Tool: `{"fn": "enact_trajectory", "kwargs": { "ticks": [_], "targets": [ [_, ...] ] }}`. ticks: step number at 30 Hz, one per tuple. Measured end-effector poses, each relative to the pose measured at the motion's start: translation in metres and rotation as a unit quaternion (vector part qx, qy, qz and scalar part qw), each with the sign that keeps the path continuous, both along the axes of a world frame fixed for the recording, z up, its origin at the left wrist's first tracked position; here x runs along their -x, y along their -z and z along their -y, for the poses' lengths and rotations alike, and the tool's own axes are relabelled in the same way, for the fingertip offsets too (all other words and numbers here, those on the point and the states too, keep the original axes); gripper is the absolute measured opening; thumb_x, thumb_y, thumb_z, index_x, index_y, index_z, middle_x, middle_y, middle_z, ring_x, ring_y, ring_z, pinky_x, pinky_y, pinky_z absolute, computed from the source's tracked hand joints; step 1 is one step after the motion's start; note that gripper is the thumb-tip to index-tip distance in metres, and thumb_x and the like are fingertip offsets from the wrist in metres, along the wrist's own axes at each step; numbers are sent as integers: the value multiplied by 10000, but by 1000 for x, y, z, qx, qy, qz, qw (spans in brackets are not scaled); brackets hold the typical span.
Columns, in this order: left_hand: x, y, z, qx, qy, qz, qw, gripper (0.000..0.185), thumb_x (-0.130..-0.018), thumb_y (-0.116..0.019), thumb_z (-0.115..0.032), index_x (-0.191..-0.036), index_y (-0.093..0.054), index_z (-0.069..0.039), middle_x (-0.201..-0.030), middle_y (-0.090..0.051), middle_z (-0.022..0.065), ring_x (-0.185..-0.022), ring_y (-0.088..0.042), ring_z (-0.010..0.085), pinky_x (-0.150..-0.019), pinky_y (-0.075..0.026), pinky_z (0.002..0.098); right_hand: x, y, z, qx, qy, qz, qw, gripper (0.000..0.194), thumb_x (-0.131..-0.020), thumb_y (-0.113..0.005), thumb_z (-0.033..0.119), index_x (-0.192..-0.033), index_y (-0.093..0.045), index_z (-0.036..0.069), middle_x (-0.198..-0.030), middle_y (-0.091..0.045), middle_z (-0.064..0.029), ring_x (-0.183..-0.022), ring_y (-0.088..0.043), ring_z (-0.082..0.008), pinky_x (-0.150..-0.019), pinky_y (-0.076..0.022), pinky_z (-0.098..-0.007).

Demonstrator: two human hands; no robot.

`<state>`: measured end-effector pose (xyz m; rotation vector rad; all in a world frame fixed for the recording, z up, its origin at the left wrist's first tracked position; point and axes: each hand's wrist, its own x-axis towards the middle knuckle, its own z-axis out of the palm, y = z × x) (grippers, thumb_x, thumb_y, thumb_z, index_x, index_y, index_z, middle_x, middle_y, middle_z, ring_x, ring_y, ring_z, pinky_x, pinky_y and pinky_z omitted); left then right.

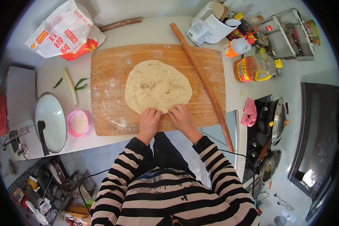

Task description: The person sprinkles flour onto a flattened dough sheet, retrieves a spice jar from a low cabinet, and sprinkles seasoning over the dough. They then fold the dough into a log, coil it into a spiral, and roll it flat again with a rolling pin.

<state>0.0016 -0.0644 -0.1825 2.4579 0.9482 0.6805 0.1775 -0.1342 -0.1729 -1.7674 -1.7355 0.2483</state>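
A flat, rolled-out sheet of dough (158, 84) lies on a floured wooden board (110, 67). Dark specks of seasoning and an oily sheen show on its surface. At the edge nearest my body, my left hand (149, 121) pinches the dough between thumb and fingers. Just to its right, my right hand (181, 118) grips the same edge, and a small fold of dough shows between the two. A long wooden rolling pin (203, 79) slants across the board's right side, its near end sticking out past the counter.
Left of the board are a pink bowl of flour (79, 123), a glass lid (51, 121) and a scallion stalk (70, 86). A flour bag (65, 31) stands behind. Oil bottles (254, 67) and a white pitcher (219, 28) stand back right, near a stove (251, 144) with pans.
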Motion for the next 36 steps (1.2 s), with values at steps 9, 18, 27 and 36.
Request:
{"fn": "enact_trajectory", "kwargs": {
  "ticks": [9,18,27,36],
  "targets": [
    [0,-3,-14,85,-78,7,993,108,-792,-705,-125,-890,-666,-101,-858,-622,82,-890,-574,314,-751,-438,432,-1,-1,-6,32,68,-80,994,113,-785,-708,57,-862,-627,46,-883,-578,-127,-896,-552,-341,-778,-451,-420],
    [11,-7,-12,6,-31,-23,999,186,-757,-729,-110,-938,-687,-118,-926,-616,47,-926,-571,291,-787,-435,413,-13,3,2,-23,11,3,1000,176,-754,-722,67,-913,-647,65,-914,-578,-110,-903,-556,-318,-789,-448,-408],
    [20,-1,-27,58,-50,9,997,184,-767,-711,-82,-949,-686,-96,-928,-630,73,-926,-572,300,-795,-449,418,-18,0,-5,-3,44,-27,999,168,-787,-738,75,-934,-664,41,-952,-593,-117,-921,-560,-324,-800,-465,-401],
    [27,-11,-25,9,-37,-14,999,172,-756,-729,-105,-918,-670,-112,-932,-631,44,-944,-572,284,-807,-438,413,-18,5,6,-5,49,9,999,157,-787,-734,69,-933,-676,56,-944,-593,-117,-912,-556,-325,-791,-461,-396]
  ]
}}
